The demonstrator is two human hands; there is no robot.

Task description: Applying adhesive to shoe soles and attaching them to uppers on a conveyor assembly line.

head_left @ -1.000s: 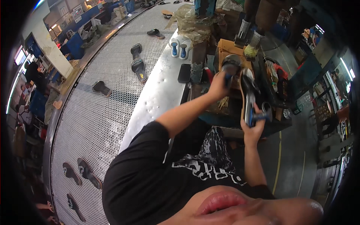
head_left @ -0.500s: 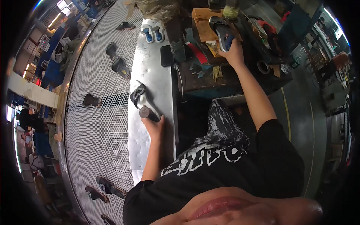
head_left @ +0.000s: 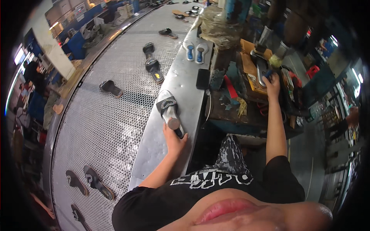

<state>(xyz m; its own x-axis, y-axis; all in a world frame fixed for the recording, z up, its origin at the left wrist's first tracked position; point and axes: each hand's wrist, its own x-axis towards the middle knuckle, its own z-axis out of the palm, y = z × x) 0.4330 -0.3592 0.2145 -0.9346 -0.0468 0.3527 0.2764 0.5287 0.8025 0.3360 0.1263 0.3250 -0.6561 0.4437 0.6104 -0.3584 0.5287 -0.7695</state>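
My left hand (head_left: 176, 141) is closed round the heel end of a black-strapped sandal (head_left: 169, 103), which rests on the metal ledge (head_left: 152, 156). A pale shoe last with a round grey top (head_left: 174, 123) fills that sandal. At the far right, my right hand (head_left: 273, 87) grips the near end of another dark sandal (head_left: 259, 63) with a silvery sole edge. A blue last part shows by its fingers. This sandal lies over an orange-brown pad (head_left: 246, 57), beneath the metal posts of a press (head_left: 265, 35). The fingertips of the right hand are partly hidden.
Several dark sandals lie on the perforated conveyor (head_left: 127, 127) at left. Two blue-and-white lasts (head_left: 199, 54) and a black phone (head_left: 203, 79) rest farther along the ledge. A red strip (head_left: 230, 87) and yellow scrap (head_left: 242, 107) lie on the dark bench. Crumpled plastic (head_left: 219, 29) covers machinery ahead.
My view has swung, so the ledge and bench appear farther right and lower, and more of the press shows. Each hand keeps hold of its sandal.
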